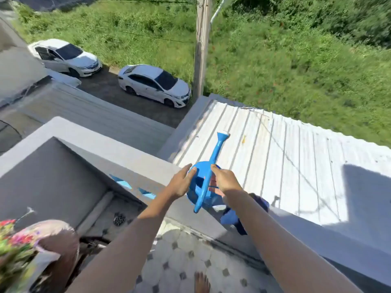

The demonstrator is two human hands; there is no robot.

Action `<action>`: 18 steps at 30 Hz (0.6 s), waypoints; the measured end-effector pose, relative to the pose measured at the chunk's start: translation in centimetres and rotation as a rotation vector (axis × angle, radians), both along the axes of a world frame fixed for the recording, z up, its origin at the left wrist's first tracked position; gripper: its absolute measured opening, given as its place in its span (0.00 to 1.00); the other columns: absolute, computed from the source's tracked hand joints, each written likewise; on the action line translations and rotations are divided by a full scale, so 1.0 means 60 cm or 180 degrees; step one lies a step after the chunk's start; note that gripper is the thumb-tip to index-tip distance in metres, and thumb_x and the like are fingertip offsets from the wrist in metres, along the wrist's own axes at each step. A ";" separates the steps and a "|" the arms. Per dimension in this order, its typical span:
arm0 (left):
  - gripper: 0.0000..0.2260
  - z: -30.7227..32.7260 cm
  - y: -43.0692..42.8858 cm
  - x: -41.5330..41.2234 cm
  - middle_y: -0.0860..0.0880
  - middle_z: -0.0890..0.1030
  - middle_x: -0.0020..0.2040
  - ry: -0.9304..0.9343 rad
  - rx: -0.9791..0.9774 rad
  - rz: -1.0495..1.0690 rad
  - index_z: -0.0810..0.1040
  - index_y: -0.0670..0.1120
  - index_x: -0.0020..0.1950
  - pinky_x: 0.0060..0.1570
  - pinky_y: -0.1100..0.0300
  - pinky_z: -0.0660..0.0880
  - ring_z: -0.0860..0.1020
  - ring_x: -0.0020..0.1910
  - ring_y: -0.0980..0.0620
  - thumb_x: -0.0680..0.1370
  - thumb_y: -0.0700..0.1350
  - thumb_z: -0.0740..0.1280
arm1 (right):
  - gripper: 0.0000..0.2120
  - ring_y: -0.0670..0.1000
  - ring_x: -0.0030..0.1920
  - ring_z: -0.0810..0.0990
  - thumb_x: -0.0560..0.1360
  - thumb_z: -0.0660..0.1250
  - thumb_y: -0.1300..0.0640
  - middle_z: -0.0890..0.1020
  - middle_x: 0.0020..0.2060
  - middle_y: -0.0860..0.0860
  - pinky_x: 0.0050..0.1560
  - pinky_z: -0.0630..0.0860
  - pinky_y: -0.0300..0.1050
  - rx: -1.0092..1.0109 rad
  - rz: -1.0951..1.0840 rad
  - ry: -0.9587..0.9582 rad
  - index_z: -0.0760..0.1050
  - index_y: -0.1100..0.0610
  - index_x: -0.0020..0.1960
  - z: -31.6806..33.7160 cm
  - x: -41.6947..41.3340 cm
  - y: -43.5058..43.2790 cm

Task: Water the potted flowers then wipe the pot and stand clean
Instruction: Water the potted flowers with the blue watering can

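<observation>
A blue plastic watering can with a long spout is held above the grey balcony wall, spout pointing away over the roof. My left hand presses against its left side and my right hand grips its right side. A dark blue cloth lies on the wall just under my right forearm. At the lower left a brown pot holds pink and red flowers, blurred and partly cut off by the frame edge.
The balcony floor has white tiles with grey diamonds and a round drain near the corner. My bare foot shows at the bottom. Beyond the wall lie a white corrugated roof, two parked white cars and grass far below.
</observation>
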State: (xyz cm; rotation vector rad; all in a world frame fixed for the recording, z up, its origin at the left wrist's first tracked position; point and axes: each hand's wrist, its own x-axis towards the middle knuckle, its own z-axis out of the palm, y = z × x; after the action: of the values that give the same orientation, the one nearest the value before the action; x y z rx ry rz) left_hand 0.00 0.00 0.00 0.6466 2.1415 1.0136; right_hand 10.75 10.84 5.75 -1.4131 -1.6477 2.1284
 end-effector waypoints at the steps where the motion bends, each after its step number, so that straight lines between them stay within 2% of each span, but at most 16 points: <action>1: 0.25 -0.008 0.002 0.003 0.49 0.74 0.72 -0.0125 0.0061 0.0097 0.70 0.53 0.72 0.71 0.55 0.63 0.70 0.71 0.48 0.80 0.64 0.54 | 0.15 0.56 0.38 0.82 0.82 0.60 0.51 0.82 0.41 0.59 0.39 0.78 0.46 -0.0144 0.0000 0.0063 0.76 0.64 0.54 -0.005 -0.006 -0.002; 3: 0.26 -0.020 0.002 0.009 0.51 0.78 0.66 -0.0314 0.0115 0.0275 0.74 0.57 0.66 0.70 0.51 0.66 0.74 0.66 0.49 0.77 0.69 0.53 | 0.13 0.54 0.33 0.83 0.83 0.59 0.53 0.81 0.38 0.59 0.35 0.78 0.44 -0.0288 -0.0017 0.0082 0.75 0.63 0.51 -0.001 -0.015 -0.002; 6: 0.26 -0.030 -0.003 0.017 0.52 0.80 0.61 -0.0412 0.0198 0.0496 0.76 0.57 0.60 0.68 0.49 0.68 0.76 0.61 0.50 0.75 0.70 0.51 | 0.12 0.54 0.30 0.80 0.84 0.58 0.54 0.77 0.35 0.57 0.32 0.79 0.45 -0.0318 0.0095 0.0079 0.73 0.62 0.49 0.012 -0.022 -0.012; 10: 0.25 -0.012 -0.034 0.025 0.51 0.80 0.59 -0.0583 0.0364 0.0648 0.75 0.52 0.62 0.67 0.49 0.69 0.77 0.58 0.50 0.78 0.66 0.51 | 0.15 0.54 0.30 0.76 0.83 0.59 0.53 0.75 0.28 0.54 0.43 0.80 0.54 -0.0256 0.0542 0.0028 0.73 0.62 0.44 0.031 -0.034 -0.048; 14: 0.23 0.007 -0.105 0.032 0.57 0.80 0.52 -0.0636 0.0491 0.0902 0.76 0.54 0.57 0.61 0.56 0.69 0.77 0.55 0.55 0.79 0.67 0.51 | 0.12 0.52 0.27 0.71 0.83 0.58 0.54 0.69 0.30 0.54 0.32 0.74 0.46 -0.0299 0.0787 0.0119 0.72 0.61 0.48 0.064 -0.052 -0.100; 16: 0.18 0.018 -0.156 0.038 0.59 0.78 0.45 -0.0664 0.0633 0.1238 0.75 0.54 0.51 0.52 0.62 0.69 0.75 0.48 0.59 0.81 0.64 0.53 | 0.11 0.52 0.26 0.69 0.83 0.58 0.54 0.69 0.31 0.53 0.27 0.72 0.43 -0.0189 0.1110 0.0088 0.72 0.61 0.49 0.081 -0.061 -0.136; 18: 0.13 0.036 -0.206 0.044 0.60 0.76 0.38 -0.0597 0.0720 0.1593 0.75 0.56 0.45 0.44 0.68 0.68 0.74 0.42 0.57 0.82 0.59 0.55 | 0.10 0.51 0.24 0.68 0.83 0.59 0.54 0.69 0.31 0.53 0.26 0.70 0.41 -0.0048 0.1431 0.0072 0.74 0.59 0.49 0.096 -0.071 -0.178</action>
State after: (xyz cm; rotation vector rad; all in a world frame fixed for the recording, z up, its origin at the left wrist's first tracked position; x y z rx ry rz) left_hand 2.62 -12.37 2.15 0.0983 2.0802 1.5322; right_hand 6.47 0.15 11.49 -1.0925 -2.1059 2.3646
